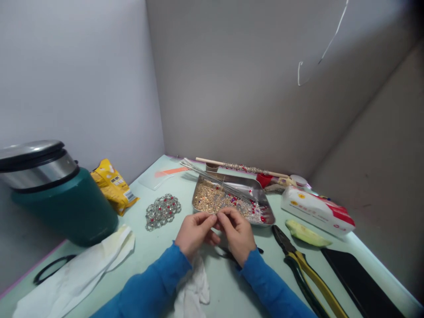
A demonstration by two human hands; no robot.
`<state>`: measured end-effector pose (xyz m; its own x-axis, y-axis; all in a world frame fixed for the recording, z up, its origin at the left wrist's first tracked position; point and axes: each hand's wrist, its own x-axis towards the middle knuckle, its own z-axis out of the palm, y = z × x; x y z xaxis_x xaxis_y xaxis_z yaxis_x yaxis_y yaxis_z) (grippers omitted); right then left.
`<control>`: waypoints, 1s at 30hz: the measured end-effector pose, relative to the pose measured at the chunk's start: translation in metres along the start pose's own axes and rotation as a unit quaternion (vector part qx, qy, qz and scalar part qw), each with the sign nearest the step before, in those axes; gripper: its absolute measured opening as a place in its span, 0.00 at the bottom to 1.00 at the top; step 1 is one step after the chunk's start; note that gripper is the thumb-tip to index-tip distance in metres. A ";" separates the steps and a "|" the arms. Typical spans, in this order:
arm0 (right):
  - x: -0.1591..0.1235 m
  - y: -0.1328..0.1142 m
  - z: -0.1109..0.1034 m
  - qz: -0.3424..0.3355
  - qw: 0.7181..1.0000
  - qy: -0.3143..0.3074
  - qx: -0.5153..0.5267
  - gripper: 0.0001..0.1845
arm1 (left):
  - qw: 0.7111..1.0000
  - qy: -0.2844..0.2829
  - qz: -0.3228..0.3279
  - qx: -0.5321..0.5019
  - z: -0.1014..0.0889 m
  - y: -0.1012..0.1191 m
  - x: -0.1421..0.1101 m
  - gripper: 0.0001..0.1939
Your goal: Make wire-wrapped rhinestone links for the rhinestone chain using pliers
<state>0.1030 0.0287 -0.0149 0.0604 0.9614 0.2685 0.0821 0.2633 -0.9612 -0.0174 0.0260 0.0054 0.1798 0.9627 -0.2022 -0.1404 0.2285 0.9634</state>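
Note:
Just in front of a metal tray, my left hand and my right hand meet with thumb and forefinger pinched together. Whatever sits between the fingertips is too small to make out. Gold beads fill the tray's left part, while red and clear beads are scattered on its right. Across the tray lies a bundle of thin metal wires. A beaded wire piece with red beads rests flat to the left of my hands.
A green bucket-like container and yellow packet stand left, by white cloth. On the right are pliers, a tissue pack, a pale green fruit piece and a black flat object. A beaded stick lies behind.

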 end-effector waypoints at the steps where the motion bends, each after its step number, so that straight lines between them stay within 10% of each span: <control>1: 0.000 0.000 0.000 0.002 1.000 0.001 -0.001 0.08 | 0.999 0.024 0.006 0.033 0.000 -0.001 0.001 0.16; 7: 0.001 -0.001 -0.002 0.055 0.997 -0.042 0.021 0.12 | 0.983 0.082 0.125 0.103 -0.003 -0.001 0.001 0.12; 18: -0.008 -0.009 0.017 0.116 0.984 -0.043 0.131 0.12 | 0.996 0.049 0.048 -0.063 -0.005 -0.003 0.002 0.16; 30: -0.010 -0.010 0.017 0.158 0.979 -0.019 0.129 0.11 | 0.994 0.083 0.062 0.036 -0.006 0.004 0.002 0.16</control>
<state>0.0847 0.0180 -0.0091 0.0041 0.9991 -0.0426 -0.1881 -0.0410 -0.9813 -0.0231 0.0293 0.0081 0.0020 0.9948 -0.1018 -0.0801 0.1016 0.9916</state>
